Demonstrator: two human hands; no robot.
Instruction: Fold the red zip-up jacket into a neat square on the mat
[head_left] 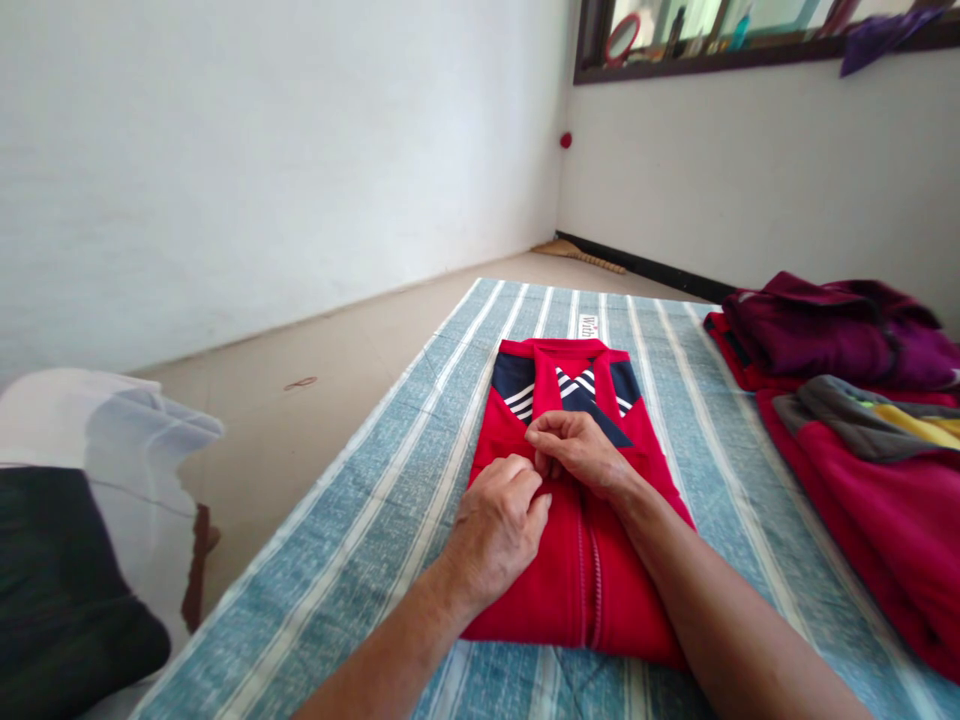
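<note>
A red jacket (577, 580) with a navy and white striped chest panel lies folded on a blue striped mat (352, 530). A zip runs down its middle. My left hand (499, 525) and my right hand (577, 450) meet at the middle of the jacket, just below the collar. Both hands have their fingers curled and pinched together on the red cloth at the front opening. What the fingertips pinch is too small to make out.
A pile of maroon, purple, grey and yellow clothes (847, 380) lies on the mat's right side. A white and black bundle (82, 520) sits at the left on the bare floor (315, 400). White walls close the corner behind, with a window ledge (750, 45) above.
</note>
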